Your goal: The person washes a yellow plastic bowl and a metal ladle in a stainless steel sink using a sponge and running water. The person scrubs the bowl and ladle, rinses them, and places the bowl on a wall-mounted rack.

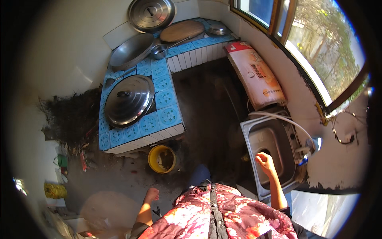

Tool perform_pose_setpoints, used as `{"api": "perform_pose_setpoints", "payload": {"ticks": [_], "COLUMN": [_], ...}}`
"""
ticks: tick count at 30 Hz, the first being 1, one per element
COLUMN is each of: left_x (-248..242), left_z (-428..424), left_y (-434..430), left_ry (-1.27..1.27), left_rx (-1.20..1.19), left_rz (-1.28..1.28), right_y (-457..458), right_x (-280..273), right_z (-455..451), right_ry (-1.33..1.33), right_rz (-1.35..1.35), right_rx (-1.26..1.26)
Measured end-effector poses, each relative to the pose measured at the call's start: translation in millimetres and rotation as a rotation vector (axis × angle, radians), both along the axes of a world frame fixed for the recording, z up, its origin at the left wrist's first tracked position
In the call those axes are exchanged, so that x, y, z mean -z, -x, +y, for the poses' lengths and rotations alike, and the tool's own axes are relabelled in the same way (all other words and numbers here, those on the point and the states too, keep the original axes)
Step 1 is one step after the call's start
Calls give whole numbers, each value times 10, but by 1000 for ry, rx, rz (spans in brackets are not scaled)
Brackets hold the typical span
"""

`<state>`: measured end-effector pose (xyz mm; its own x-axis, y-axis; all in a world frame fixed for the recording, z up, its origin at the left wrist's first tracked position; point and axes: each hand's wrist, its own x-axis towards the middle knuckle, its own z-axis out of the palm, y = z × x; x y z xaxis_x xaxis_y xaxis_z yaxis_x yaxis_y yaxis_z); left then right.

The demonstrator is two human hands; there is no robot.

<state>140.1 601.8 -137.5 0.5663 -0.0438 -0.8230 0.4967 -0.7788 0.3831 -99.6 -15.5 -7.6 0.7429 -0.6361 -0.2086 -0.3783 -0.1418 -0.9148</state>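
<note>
My right hand [265, 162] hovers over the near left part of a stainless steel sink [279, 140], fingers bent, with no object visible in it. Low on the left, my left hand [152, 194] hangs above the floor with its fingers curled in; nothing shows in it. A yellow bucket [152, 162] with some scraps inside stands on the floor ahead of the left hand. Beyond it is a blue-tiled stove [161, 83], where a round metal lid [131, 104] covers a built-in pan. A white hose [286, 118] curves over the sink's far end to the tap.
On the stove's far part are a large metal basin [132, 52], a ladle [159, 51], a wooden board [182, 30] and an upright lid [151, 15]. A printed carton [256, 74] leans by the window wall. Dry brushwood [71, 116] lies left of the stove.
</note>
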Motion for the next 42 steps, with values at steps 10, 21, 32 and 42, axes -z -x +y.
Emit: {"api": "perform_pose_setpoints", "payload": {"ticks": [10, 21, 32, 42], "left_x": [450, 256, -438, -1365], "left_z": [-6, -739, -1800, -3480], "left_y": [-18, -1723, -3014, -4452], "left_ry": [-261, 29, -238, 56], "left_rx": [-32, -678, -1053, -966], "left_rz": [58, -19, -879, -969], "right_y": [-2846, -4728, -7109, -8355], "right_x": [-543, -572, -521, -309], "right_z": [-1020, -1663, -2380, -2838], "right_ry": [248, 292, 388, 257], "right_rz": [-10, 71, -61, -69], "right_rx": [-292, -446, -759, -911]}}
